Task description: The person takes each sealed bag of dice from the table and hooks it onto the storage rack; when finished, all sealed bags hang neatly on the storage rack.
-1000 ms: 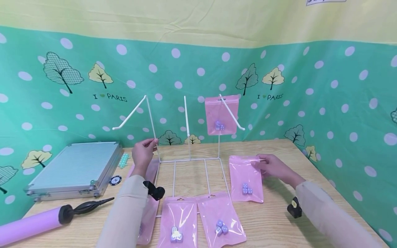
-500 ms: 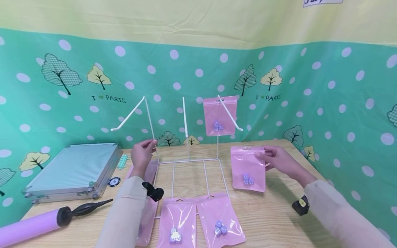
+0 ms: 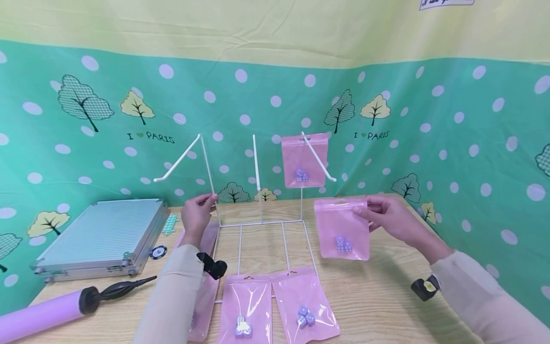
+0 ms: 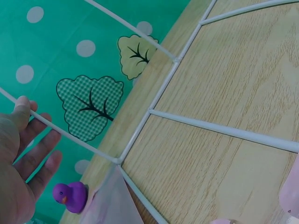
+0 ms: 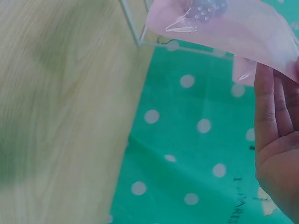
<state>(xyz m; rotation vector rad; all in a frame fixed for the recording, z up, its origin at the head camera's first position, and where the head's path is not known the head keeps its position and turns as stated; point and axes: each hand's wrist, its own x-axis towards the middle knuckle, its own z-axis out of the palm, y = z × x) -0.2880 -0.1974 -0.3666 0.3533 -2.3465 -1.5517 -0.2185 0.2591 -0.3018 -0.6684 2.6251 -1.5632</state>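
Progress, judged from the layout: one pink pouch (image 3: pixel 304 160) hangs on the right prong of the white wire rack (image 3: pixel 256 165); four are unhung. Of these, the held pouch (image 3: pixel 335 223) is above the table (image 3: pixel 378 306), just beside the rack; three loose pouches (image 3: pixel 253 298) lie at its base. Right hand (image 3: pixel 391 222): grip closed on the held pouch's upper edge. Left hand (image 3: pixel 196 217): grip pinching the rack's left upright. Against one second earlier, the held pouch is higher; the left hand's hold is unchanged.
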